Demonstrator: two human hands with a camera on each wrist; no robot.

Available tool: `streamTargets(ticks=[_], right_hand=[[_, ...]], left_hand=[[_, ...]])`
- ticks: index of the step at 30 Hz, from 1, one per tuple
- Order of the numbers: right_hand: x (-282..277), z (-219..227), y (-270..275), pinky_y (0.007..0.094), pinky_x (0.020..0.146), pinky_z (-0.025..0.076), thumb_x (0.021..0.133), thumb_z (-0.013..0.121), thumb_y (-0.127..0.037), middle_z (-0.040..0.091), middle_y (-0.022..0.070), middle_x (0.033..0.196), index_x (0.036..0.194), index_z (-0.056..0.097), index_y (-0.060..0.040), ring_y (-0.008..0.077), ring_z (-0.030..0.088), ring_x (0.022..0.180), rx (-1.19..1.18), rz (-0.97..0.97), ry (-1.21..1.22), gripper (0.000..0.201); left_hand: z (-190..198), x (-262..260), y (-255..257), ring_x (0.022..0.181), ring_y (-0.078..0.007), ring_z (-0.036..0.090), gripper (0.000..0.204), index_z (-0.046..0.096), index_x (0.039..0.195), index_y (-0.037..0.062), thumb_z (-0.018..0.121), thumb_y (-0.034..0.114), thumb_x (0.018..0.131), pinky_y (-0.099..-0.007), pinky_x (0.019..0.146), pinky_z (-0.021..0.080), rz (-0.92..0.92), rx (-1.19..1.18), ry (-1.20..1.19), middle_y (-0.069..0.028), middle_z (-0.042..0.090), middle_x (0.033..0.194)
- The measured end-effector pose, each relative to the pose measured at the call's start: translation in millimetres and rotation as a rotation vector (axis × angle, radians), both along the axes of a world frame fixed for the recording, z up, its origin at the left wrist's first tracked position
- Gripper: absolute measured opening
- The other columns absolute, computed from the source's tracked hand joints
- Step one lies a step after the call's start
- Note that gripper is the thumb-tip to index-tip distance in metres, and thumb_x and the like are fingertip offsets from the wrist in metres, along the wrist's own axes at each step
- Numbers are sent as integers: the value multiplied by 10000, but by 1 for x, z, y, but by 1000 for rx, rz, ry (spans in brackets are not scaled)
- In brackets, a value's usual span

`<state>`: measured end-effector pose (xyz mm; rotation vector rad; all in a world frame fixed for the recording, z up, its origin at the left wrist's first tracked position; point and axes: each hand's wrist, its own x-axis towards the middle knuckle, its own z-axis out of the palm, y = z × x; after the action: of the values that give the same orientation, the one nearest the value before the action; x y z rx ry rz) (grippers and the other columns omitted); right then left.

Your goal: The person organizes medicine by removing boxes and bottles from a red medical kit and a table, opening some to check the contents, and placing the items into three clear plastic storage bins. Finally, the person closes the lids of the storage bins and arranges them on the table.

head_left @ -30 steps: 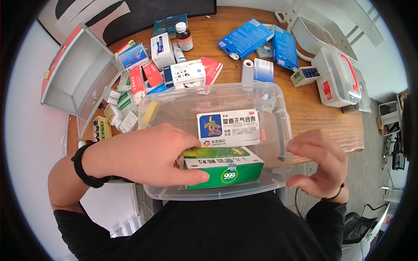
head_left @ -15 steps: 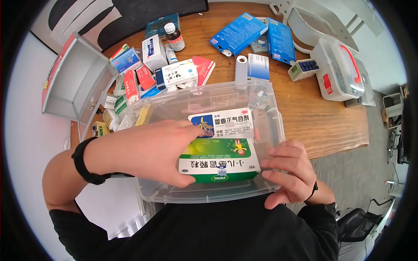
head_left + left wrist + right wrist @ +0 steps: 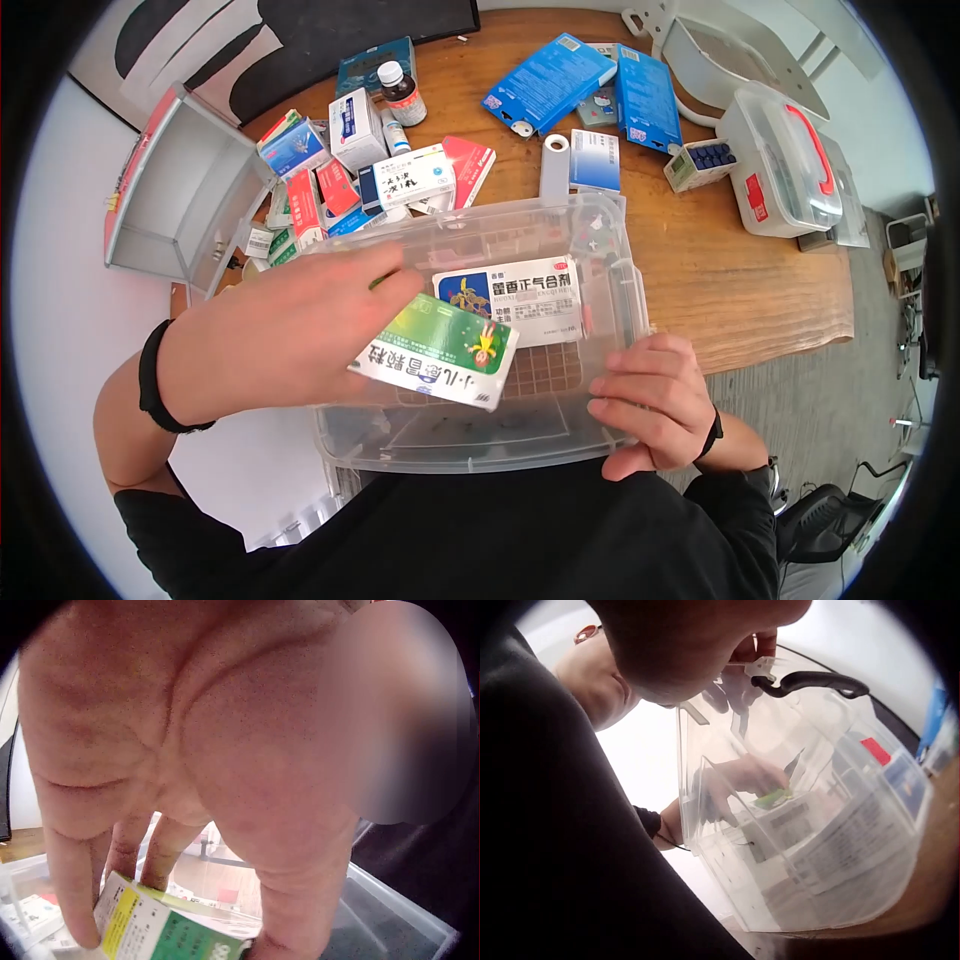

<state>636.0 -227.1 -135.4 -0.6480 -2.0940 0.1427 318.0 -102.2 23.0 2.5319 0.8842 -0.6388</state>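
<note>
While the left hand (image 3: 300, 320) clamps a green-and-white box (image 3: 445, 345) between its thumb and fingers, the right hand (image 3: 658, 400) grips the right-hand rim of a clear plastic bin (image 3: 470, 464), its fingers bent over the edge and its thumb outside. The green-and-white box lies within the bin's outline, tilted, with its printed face up and one corner toward the right hand; how far it is above the bin's floor is hard to tell from these angles. Just beyond it, inside the bin, lies a white box (image 3: 545, 290) with a blue picture panel. The bin sits between the person's dark shirt (image 3: 520, 530) and the wooden bench (image 3: 740, 290). On the bench, to the left past the bin, cartons crowd together, among them a white carton with handwriting (image 3: 415, 180) and a red box (image 3: 304, 205), with a brown bottle (image 3: 403, 97) behind them. Farther right lie two blue packs (image 3: 545, 85), a white-and-blue box (image 3: 597, 160) beside a pale upright device (image 3: 554, 172), a small carton of dark-capped vials (image 3: 700, 165) and a clear case with a red handle (image 3: 770, 180). An open grey case (image 3: 185, 195) stands at the far left.
</note>
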Motion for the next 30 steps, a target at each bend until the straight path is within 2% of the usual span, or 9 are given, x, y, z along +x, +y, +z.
streamTargets(ticks=[2, 4, 5, 7, 11, 17, 22, 25, 30], right_hand=[[0, -2, 1, 441, 941, 565, 1018, 706, -593, 785, 112, 1116, 1140, 801, -32, 317, 753, 1088, 6, 2, -23, 583], [0, -2, 1, 437, 940, 564, 1028, 696, -587, 784, 109, 1112, 1139, 801, -31, 314, 750, 1087, 10, 4, -18, 577], [0, -2, 1, 432, 939, 562, 1038, 687, -582, 782, 107, 1109, 1137, 801, -31, 312, 747, 1086, 13, 1, -24, 571], [0, -2, 1, 431, 939, 561, 1041, 686, -576, 780, 106, 1105, 1135, 800, -31, 310, 744, 1086, 13, 5, -27, 565], [-1, -1, 0, 435, 937, 560, 1045, 688, -562, 774, 101, 1103, 1134, 797, -29, 305, 738, 1089, 5, -2, -32, 551], [-1, -1, -1, 447, 943, 564, 1042, 695, -548, 773, 103, 1112, 1144, 793, -28, 310, 738, 1099, 6, -14, -38, 539], [-2, -3, -1, 457, 960, 563, 1053, 683, -542, 775, 109, 1113, 1142, 795, -31, 318, 740, 1109, 6, -19, -31, 531], [-1, -3, 1, 465, 972, 562, 1067, 669, -533, 778, 110, 1110, 1137, 798, -33, 321, 741, 1115, -1, -10, -33, 521], [0, -6, 1, 475, 985, 561, 1081, 649, -526, 784, 108, 1110, 1131, 803, -35, 323, 743, 1119, -6, -1, -30, 517]], left_hand=[[18, -1, -7, 1260, -352, 642, 622, 646, 1352, 14, 890, 159, 798, -429, 1015, 546, 62, -5, 99, -160, 633, 1303], [33, -4, -16, 1267, -341, 634, 591, 655, 1343, 29, 848, 82, 787, -435, 1036, 532, -81, 210, 61, -135, 649, 1298], [35, -5, -17, 1267, -341, 634, 591, 655, 1343, 29, 848, 82, 787, -435, 1036, 532, -77, 211, 66, -135, 649, 1298], [37, -8, -19, 1281, -334, 621, 559, 666, 1338, 41, 793, 16, 794, -433, 1050, 523, -237, 455, 52, -112, 656, 1309], [35, 5, -23, 1270, -321, 613, 529, 678, 1319, 50, 749, -23, 800, -423, 1046, 524, -301, 456, 79, -91, 637, 1357], [13, 21, -17, 1211, -275, 605, 477, 645, 1305, 23, 757, 31, 841, -375, 974, 561, -445, 275, 181, -118, 585, 1426], [-19, 7, -16, 1117, -275, 678, 448, 632, 1286, -5, 757, 34, 857, -379, 918, 594, -473, 341, 220, -203, 575, 1375], [-36, 1, -10, 1031, -283, 710, 396, 641, 1252, -15, 739, 23, 870, -383, 872, 612, -468, 270, 176, -228, 588, 1335], [-44, 0, -6, 1027, -304, 732, 308, 663, 1176, -27, 728, 13, 877, -399, 833, 631, -422, 188, 148, -212, 633, 1177]])
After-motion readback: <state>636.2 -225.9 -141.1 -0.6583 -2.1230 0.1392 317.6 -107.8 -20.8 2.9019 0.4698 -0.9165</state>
